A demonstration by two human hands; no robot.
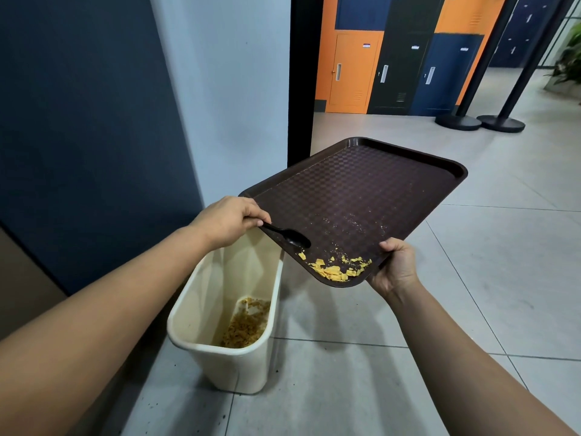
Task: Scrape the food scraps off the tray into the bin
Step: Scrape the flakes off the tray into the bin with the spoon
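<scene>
Gripping tilted tray [361,190] right hand [396,269], left hand [228,220] pinching spoon [287,236], bin [220,309] below, lockers [393,58] behind.

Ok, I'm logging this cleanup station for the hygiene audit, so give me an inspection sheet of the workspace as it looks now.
Surface: grey tiled floor, dark specks near the bin's base.
Job's things: brown tray held tilted, its lower corner beside the bin; yellow food scraps piled in that corner; cream bin with brownish scraps at the bottom; black spoon, bowl on the tray.
Clutter: nothing seen.
Grips: left hand holds the spoon's handle; right hand grips the tray's near edge.
Cables: nothing seen.
Surroundings: orange, black and blue lockers, two barrier posts, a plant at right.
</scene>
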